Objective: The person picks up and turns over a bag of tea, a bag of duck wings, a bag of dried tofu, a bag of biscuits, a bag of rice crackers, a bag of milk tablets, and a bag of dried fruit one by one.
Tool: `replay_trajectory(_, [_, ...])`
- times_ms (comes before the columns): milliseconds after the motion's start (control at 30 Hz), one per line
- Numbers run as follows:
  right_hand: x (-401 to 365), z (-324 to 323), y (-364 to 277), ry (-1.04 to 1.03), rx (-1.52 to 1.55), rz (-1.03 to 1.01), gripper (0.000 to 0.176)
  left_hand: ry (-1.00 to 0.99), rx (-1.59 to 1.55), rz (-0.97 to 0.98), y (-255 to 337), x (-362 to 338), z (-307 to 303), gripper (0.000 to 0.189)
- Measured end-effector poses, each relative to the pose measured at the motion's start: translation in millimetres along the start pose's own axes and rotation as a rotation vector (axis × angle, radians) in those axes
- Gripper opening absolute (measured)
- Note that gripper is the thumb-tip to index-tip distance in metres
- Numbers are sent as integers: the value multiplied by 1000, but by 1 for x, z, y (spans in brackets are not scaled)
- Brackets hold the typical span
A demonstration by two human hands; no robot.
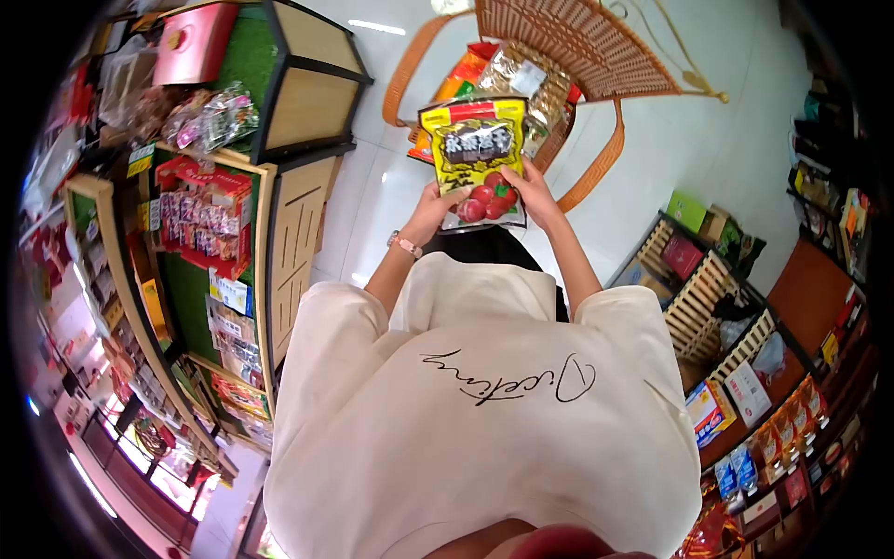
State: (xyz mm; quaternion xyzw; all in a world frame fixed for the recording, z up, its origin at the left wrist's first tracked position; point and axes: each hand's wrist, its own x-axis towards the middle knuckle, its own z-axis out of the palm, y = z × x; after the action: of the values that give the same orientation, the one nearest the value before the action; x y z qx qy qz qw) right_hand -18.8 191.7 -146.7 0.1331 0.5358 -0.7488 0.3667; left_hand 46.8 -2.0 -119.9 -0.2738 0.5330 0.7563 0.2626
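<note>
Between both hands is a yellow and black snack bag [475,154] with red fruit printed near its lower end, its front facing up. My left hand [430,210] is closed on the bag's lower left edge, with the thumb on the front. At the right edge my right hand [535,194] grips it too, thumb over the printed fruit. Just beyond the bag, a brown woven chair [577,47] holds more packages, among them a clear pack of brown food [549,79] and an orange-red bag [477,61], partly hidden.
Wooden shelves [303,224] with packaged snacks stand on the left, near a pink box [194,44]. Slatted wooden crates [684,307] and more boxed goods are on the right. Pale tiled floor [745,140] shows around the chair.
</note>
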Motion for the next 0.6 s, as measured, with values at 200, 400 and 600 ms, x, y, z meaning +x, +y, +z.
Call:
replay_trajectory(200, [-62, 33, -50, -33, -64, -147, 40, 27, -19, 209, 44, -78, 35, 25])
replay_trajectory(400, [-115, 69, -50, -133, -100, -176, 34, 115, -44, 395, 7, -139, 33, 28])
replay_trajectory(600, [-165, 111, -14, -324, -284, -161, 34, 318, -188, 514, -56, -218, 31, 30])
